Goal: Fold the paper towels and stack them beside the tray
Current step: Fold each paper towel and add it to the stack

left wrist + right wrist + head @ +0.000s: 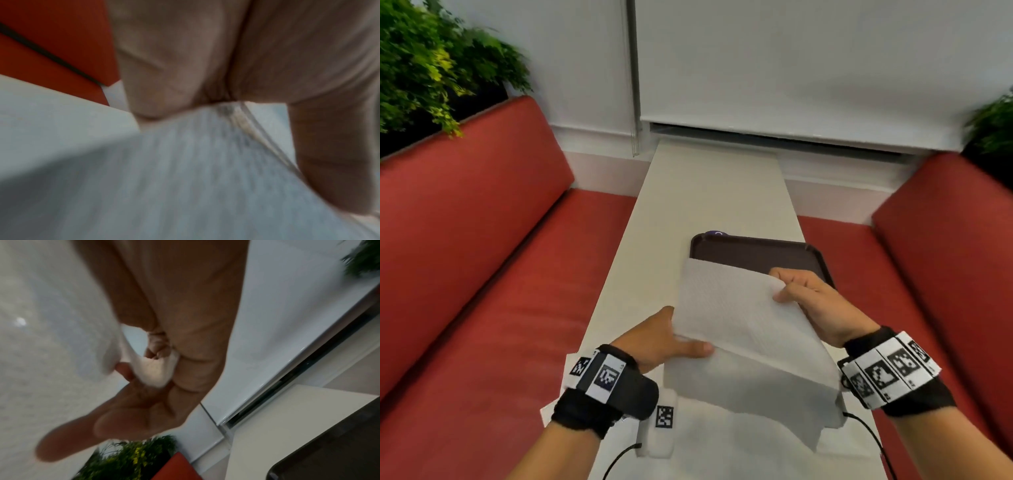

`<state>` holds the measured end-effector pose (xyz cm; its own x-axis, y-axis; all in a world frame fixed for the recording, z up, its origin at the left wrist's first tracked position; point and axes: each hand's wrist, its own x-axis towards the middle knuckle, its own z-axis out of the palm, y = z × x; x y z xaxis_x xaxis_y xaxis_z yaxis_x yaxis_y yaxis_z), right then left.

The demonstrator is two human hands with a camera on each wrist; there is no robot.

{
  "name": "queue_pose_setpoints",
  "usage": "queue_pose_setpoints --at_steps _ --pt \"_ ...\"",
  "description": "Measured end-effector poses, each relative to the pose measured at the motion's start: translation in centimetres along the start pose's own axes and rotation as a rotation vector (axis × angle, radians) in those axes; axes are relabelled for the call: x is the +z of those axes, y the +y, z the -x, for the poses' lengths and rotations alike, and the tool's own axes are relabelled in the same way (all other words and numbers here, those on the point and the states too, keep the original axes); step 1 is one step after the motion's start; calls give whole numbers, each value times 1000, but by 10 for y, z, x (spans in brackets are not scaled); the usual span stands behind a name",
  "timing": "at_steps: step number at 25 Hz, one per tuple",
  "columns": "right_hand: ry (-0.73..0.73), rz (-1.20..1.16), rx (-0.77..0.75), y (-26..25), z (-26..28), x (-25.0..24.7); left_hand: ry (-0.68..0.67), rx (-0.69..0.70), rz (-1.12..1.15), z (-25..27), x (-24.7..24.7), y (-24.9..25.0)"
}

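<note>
A white paper towel is held up above the narrow white table, partly folded over itself, its lower part hanging toward me. My left hand pinches its left edge, thumb on top; the left wrist view shows the towel blurred under the fingers. My right hand pinches the towel's far right corner between thumb and fingers. The dark brown tray lies on the table just beyond the towel, partly hidden by it. More white towel sheets lie flat on the table below my hands.
Red padded benches run along both sides of the table. Green plants stand behind the benches. A small purple object peeks out behind the tray's far edge. A white wall with a roller blind closes the far end.
</note>
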<state>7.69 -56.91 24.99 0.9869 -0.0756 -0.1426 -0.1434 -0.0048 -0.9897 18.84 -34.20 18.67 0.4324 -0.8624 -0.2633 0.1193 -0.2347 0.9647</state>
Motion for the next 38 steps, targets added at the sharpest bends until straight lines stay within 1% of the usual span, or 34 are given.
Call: queue_pose_setpoints --at_steps 3,5,6,7,10,13,16,18,21,23,25,27,29,31,32,33,34,35,38 --pt "149 -130 4 14 20 -26 81 66 159 -9 7 14" --pt "151 -303 76 31 36 -27 143 106 199 -13 3 19" --pt "144 -366 105 38 42 -23 163 125 210 -15 1 21" --pt "135 -381 115 44 44 -18 178 138 212 -16 -1 22" --pt "163 -297 63 46 40 -15 201 160 166 -20 -2 24" --pt "163 -275 -33 35 37 -18 233 172 157 -21 0 29" --pt "265 -99 -77 26 35 -17 256 187 143 -20 1 34" --pt "319 -68 -110 23 33 -17 255 201 151 -17 -1 36" --pt "301 -69 -160 28 34 -20 260 226 165 -13 -2 39" --pt "284 -122 -161 32 36 -21 295 249 155 -11 -1 43" --pt "284 -195 -167 32 38 -21 307 268 198 -9 -1 45" --pt "304 -235 -149 26 41 -17 296 268 219 -5 -1 49" --pt "376 -199 -93 21 44 -17 326 237 243 -3 -1 50" --pt "434 -285 -38 19 47 -20 327 208 390 -1 -1 50" --pt "434 -334 -21 17 48 -19 293 201 474 1 0 51" --pt "453 -320 -10 20 50 -20 257 188 517 0 1 50" --pt "501 -249 3 26 53 -21 236 163 487 -2 4 48" --pt "543 -151 0 37 58 -24 230 129 389 -5 9 43" --pt "642 85 31 78 82 -28 262 37 19 -31 33 18"
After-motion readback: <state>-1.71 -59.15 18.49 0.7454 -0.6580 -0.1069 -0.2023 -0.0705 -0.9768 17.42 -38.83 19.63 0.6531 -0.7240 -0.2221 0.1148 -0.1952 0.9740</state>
